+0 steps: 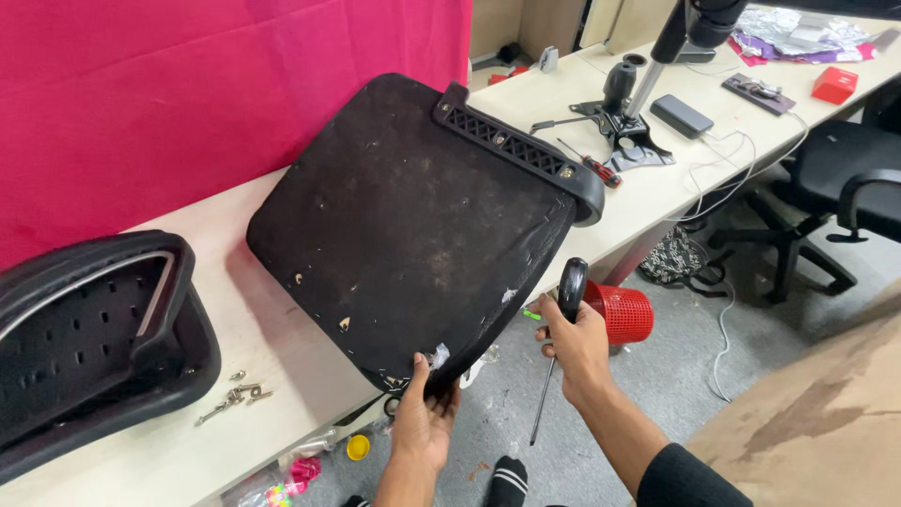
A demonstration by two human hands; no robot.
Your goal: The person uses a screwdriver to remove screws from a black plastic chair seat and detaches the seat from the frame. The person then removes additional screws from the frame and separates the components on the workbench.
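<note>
Resting tilted on the worktop (282,366) edge, underside up: black seat pan (404,225), near corner overhanging the floor, clasped there by the left hand (424,418), fingers hidden beneath the rim. Right hand (574,343), clenched on a black-handled screwdriver (560,324), shaft pointing down, tip hard to make out against the grey floor. Chair back shell (89,338) cut off at the left edge; loose screws (235,394) beside it, count unclear.
</note>
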